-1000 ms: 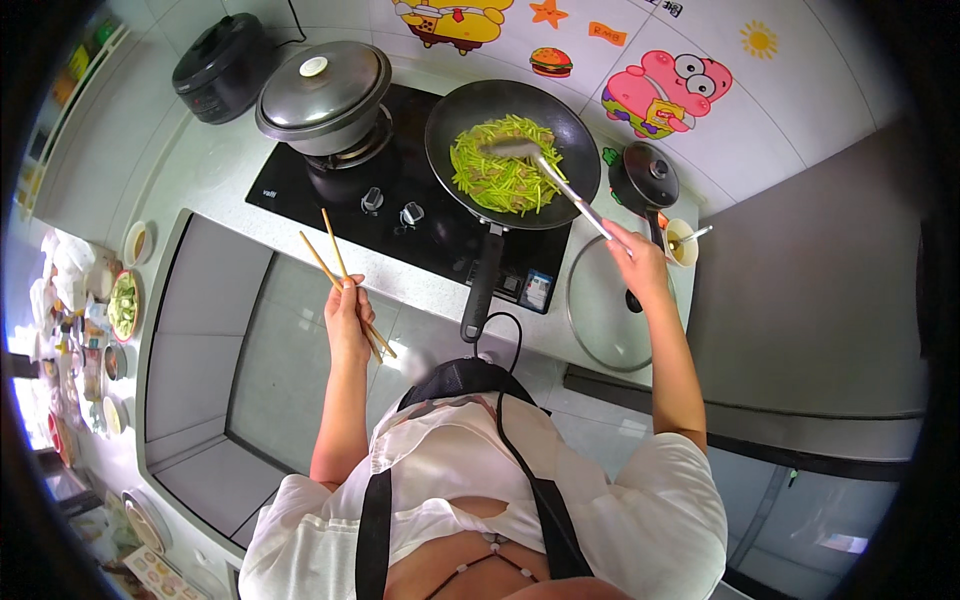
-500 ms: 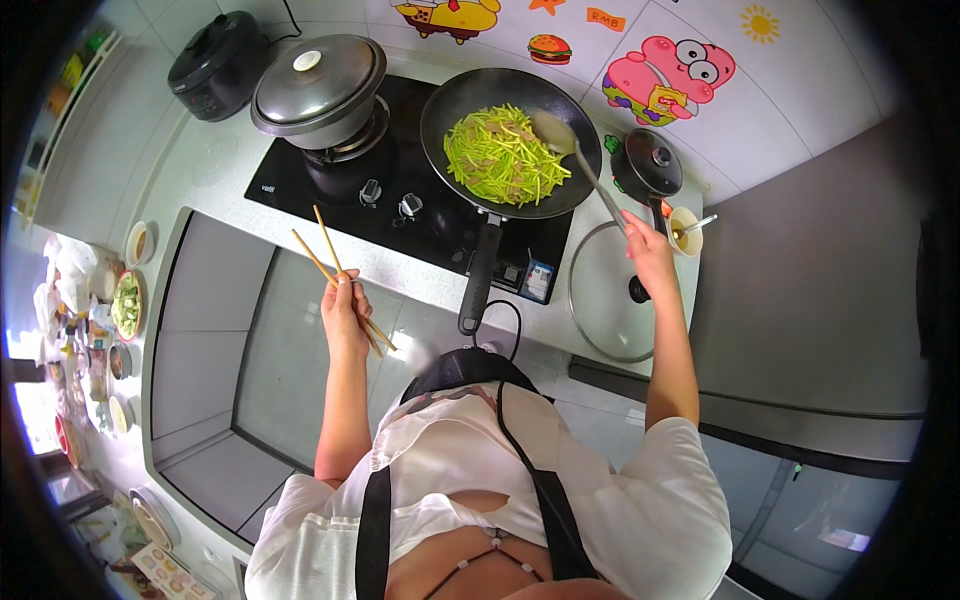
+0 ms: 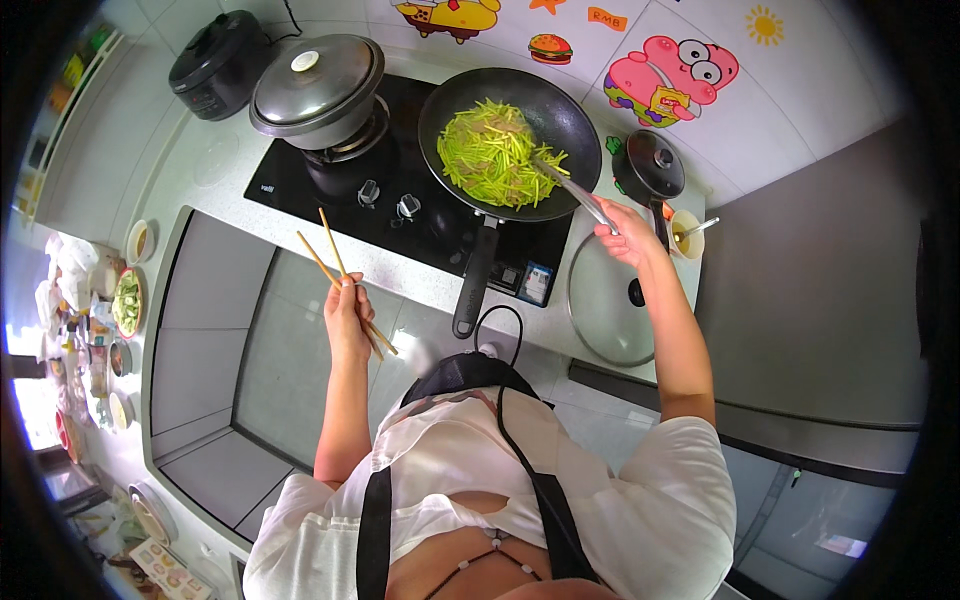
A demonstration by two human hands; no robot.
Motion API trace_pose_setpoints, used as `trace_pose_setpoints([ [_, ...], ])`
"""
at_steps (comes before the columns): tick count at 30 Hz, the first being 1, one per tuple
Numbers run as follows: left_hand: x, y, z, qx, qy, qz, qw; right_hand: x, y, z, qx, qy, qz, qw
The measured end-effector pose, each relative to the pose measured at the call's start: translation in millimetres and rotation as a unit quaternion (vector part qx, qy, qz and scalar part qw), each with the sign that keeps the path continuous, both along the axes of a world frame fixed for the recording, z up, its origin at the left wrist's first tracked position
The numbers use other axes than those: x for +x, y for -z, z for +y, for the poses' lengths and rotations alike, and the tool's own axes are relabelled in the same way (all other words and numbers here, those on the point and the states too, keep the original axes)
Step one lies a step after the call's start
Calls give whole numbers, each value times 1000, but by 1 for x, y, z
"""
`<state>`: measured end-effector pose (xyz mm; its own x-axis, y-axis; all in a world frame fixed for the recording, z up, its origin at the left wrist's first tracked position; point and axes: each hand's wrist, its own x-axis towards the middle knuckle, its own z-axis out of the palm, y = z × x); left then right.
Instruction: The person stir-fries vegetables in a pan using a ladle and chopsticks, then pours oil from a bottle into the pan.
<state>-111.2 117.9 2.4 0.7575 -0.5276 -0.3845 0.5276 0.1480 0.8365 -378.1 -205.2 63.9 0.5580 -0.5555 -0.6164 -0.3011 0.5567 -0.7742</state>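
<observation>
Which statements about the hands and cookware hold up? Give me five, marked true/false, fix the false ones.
1. The left hand holds chopsticks. True.
2. The right hand is empty. False: it grips a metal spatula.
3. The frying pan holds green strips. True.
4. The silver pot stands to the right of the frying pan. False: it stands to the left, with its lid on.
5. The glass lid covers the frying pan. False: it lies on the counter, right of the cooktop.
</observation>
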Motion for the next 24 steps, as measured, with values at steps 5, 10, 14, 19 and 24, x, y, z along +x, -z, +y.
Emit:
trace_pose_setpoints([
  [5, 2, -5, -4, -19, -2, -6, 1000, -3, -21, 24, -94, -15, 60, 994],
  [10, 5, -3, -2, -15, -2, -1, 1000, -23, -59, 37, -264, -35, 110, 958],
  [14, 6, -4, -6, -18, 7, 3, 1000, -26, -69, 29, -406, -45, 136, 903],
  [19, 9, -6, -7, -28, 9, 2, 1000, -21, -66, 16, -622, -107, 288, 720],
  [24, 11, 1, 0, -12, -15, 10, 1000, -27, -81, 0, -289, -95, 241, 922],
])
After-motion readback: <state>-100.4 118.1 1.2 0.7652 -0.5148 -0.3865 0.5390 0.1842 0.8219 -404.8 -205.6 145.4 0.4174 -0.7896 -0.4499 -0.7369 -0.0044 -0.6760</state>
